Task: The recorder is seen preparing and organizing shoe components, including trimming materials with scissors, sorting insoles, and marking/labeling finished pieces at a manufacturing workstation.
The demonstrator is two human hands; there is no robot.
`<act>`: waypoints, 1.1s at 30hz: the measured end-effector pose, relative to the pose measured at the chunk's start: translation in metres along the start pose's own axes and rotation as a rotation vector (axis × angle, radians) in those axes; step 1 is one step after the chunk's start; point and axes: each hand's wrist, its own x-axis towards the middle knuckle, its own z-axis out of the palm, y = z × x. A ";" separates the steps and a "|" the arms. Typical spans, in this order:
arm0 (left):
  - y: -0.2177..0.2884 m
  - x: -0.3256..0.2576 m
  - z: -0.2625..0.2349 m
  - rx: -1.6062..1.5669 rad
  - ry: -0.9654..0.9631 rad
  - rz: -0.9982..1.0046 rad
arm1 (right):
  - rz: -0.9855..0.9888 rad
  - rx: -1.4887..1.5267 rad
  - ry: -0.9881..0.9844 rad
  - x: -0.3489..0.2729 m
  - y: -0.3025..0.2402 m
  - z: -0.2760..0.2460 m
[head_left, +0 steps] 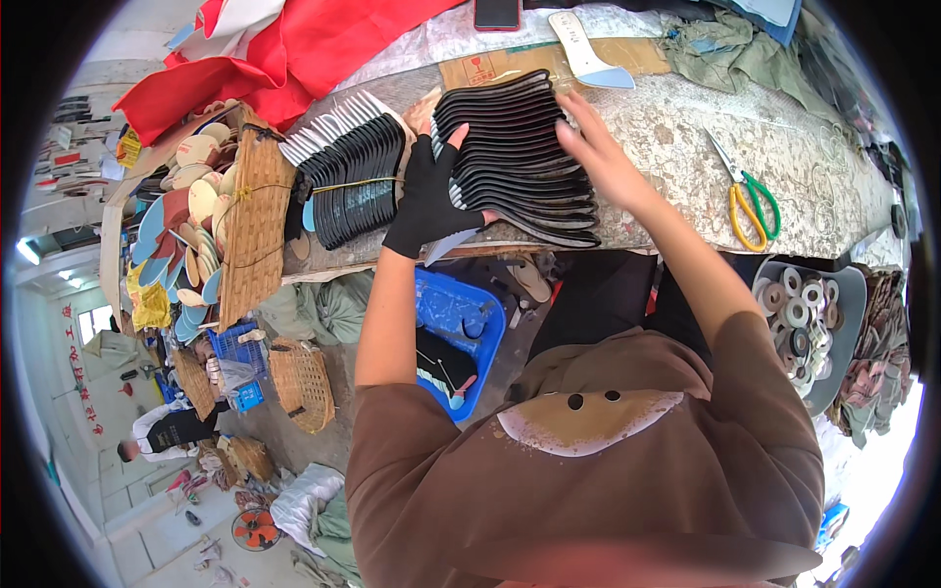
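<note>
A fanned stack of black insoles (pixel 520 157) lies on the counter (pixel 784 147), at 12 o'clock. Each insole's long axis runs roughly 9 to 3. The gloved left hand (pixel 431 196) grips the stack's 9 o'clock edge, fingers curled around it. The bare right hand (pixel 603 157) rests flat and open on the 3 o'clock side. Scissors (pixel 750 196) lie at 3 o'clock.
</note>
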 end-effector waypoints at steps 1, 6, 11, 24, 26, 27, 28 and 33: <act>0.001 -0.001 -0.001 -0.013 -0.018 -0.022 | -0.143 -0.121 -0.027 -0.030 -0.015 -0.004; 0.003 0.007 -0.003 -0.021 -0.073 0.029 | -0.426 -0.791 -0.129 -0.071 -0.022 0.001; -0.001 0.007 -0.004 -0.007 -0.123 -0.012 | -0.463 -0.687 -0.150 -0.026 -0.023 -0.007; 0.075 -0.004 0.017 0.565 0.039 -0.061 | -0.414 -0.799 -0.111 0.111 0.004 0.050; 0.071 -0.015 0.021 0.524 0.064 -0.085 | -0.353 -0.740 -0.083 0.095 -0.014 0.042; 0.069 -0.016 0.022 0.487 0.092 -0.103 | -0.348 -0.741 -0.082 0.093 -0.012 0.037; 0.069 -0.014 0.023 0.484 0.092 -0.099 | -0.330 -0.753 -0.059 0.092 -0.007 0.029; 0.072 0.003 0.022 0.472 0.098 -0.099 | -0.271 -0.730 0.023 0.090 0.008 0.014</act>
